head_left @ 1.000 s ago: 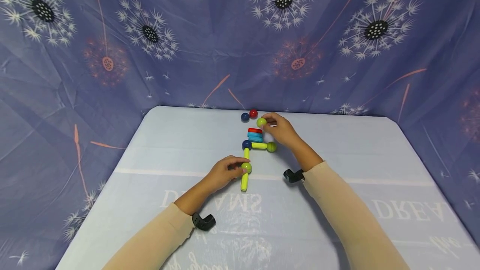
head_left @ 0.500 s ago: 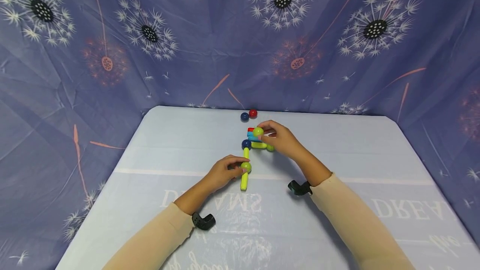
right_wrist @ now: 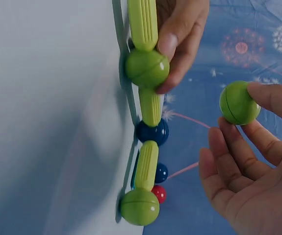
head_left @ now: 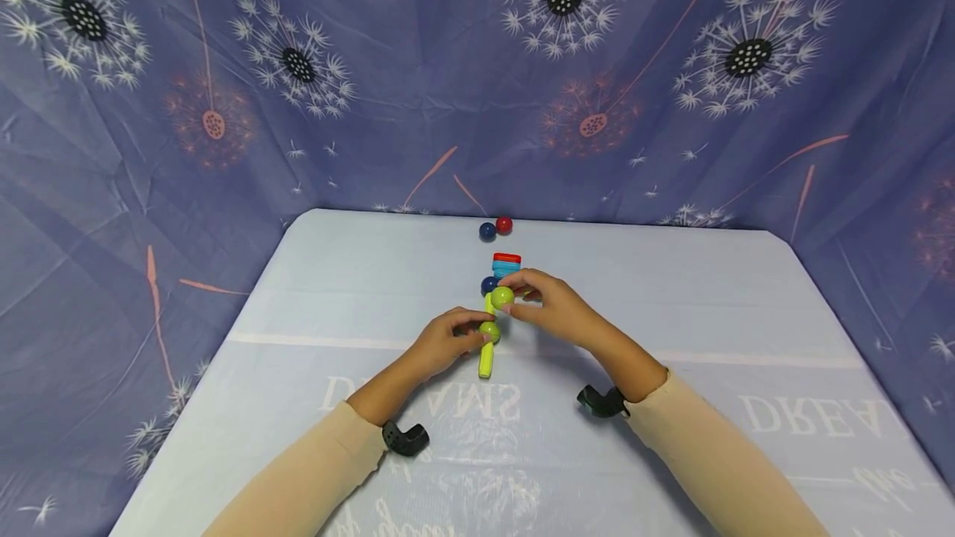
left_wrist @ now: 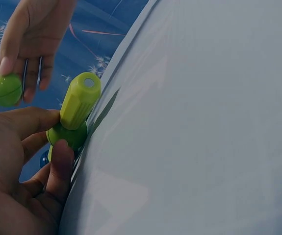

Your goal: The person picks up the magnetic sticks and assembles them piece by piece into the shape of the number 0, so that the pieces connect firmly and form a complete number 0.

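My left hand [head_left: 448, 342] pinches a green ball [right_wrist: 147, 68] between thumb and fingers. This ball joins two yellow-green rods [left_wrist: 80, 100] in a chain lying on the table. Farther along, a dark blue ball [right_wrist: 152, 132] links to another yellow-green rod [right_wrist: 146, 165], which ends in a second green ball [right_wrist: 140, 207]. Above the chain, my right hand [head_left: 552, 307] pinches a loose green ball [right_wrist: 239, 103] with thumb and fingertips, apart from the rods. In the head view the right hand hides the far rod and its end ball.
Red and light blue rods [head_left: 506, 263] lie side by side just behind the chain. Farther back sit a loose dark blue ball [head_left: 487, 231] and a red ball [head_left: 504, 225]. A patterned curtain [head_left: 418, 89] hangs beyond the table [head_left: 671, 288].
My right hand has come nearer and slightly left with the loose green ball, from behind the red and blue rods to above the chain. The left hand stays in place.
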Demonstrator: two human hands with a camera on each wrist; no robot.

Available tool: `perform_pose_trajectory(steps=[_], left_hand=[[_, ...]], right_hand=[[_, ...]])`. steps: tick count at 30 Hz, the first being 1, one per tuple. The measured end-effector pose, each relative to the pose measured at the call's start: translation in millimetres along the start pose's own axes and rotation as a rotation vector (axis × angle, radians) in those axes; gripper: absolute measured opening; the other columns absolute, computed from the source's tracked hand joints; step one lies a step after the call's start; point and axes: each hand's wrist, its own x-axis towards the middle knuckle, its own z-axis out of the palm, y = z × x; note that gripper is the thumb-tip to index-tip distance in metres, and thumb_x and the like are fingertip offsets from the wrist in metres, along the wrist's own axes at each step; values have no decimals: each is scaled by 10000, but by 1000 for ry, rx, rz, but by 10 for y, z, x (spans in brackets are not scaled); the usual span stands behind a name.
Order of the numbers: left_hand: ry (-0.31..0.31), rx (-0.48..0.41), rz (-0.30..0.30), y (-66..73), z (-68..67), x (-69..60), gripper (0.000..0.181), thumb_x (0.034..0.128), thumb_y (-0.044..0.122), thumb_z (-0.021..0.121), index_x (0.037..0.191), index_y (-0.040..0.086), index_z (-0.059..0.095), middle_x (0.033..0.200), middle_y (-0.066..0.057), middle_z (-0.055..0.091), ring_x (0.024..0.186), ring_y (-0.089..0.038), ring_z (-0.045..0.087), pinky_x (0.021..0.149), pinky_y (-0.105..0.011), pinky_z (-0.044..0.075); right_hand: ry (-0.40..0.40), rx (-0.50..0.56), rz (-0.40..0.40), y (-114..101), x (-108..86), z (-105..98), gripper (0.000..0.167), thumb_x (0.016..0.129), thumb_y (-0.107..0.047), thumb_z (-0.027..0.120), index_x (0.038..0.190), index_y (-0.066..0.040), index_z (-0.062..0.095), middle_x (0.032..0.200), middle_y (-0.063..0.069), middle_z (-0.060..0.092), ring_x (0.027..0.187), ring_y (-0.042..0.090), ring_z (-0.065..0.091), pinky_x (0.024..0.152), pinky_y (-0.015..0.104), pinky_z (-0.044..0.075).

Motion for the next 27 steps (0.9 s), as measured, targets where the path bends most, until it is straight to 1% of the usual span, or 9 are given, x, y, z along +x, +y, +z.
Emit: perform_pose_trajectory(steps=[6, 12, 15, 19, 24, 27], left_hand=[[13, -1, 6, 8, -6, 2, 351, 929, 259, 732, 1264, 158, 708, 1125, -55, 639, 911, -142, 582, 682, -260, 564], [13, -10, 6, 17, -10, -6, 332, 947, 152, 690, 1279, 135, 697, 1140, -69, 633, 892, -145, 585, 687, -254, 560], [9, -5, 10, 6, -8, 0, 331, 957, 117, 664, 1286, 145, 694, 1126, -62, 631, 886, -142, 580, 684, -250, 559], [4, 7, 20, 2, -6, 0, 308, 969, 144, 670, 1273, 182, 704, 1116, -59, 633, 889, -141, 576, 680, -251, 553], [-13, -10, 28, 1, -12, -2, 299, 976, 177, 670, 1272, 192, 707, 1146, -88, 633, 903, -154, 568, 696, -247, 535], [-17, -12, 31, 2, -13, 3, 303, 969, 185, 678, 1270, 200, 709, 1157, -83, 633, 909, -152, 564, 697, -239, 535]], right_hand=[[-51, -5, -42, -57, -117, 97, 388, 943, -245, 731, 1308, -156, 637, 1276, -4, 652, 1190, 215, 603, 1053, 455, 497], [-108, -11, -90, -51, -204, 196, 347, 944, -235, 730, 1278, -197, 648, 1279, -27, 647, 1166, 188, 620, 1034, 442, 511], [-139, -25, -94, -38, -252, 244, 329, 942, -227, 731, 1263, -225, 657, 1268, -50, 642, 1156, 164, 619, 1029, 426, 516], [-181, -45, -92, -30, -314, 311, 341, 930, -226, 745, 1261, -244, 663, 1233, -74, 637, 1135, 147, 619, 1018, 399, 519], [-233, -67, -111, -27, -367, 403, 363, 915, -270, 764, 1263, -227, 670, 1189, -60, 642, 1108, 138, 640, 995, 362, 541], [-264, -67, -112, -12, -388, 448, 353, 914, -270, 766, 1253, -225, 683, 1128, -51, 640, 1052, 115, 642, 957, 303, 554]])
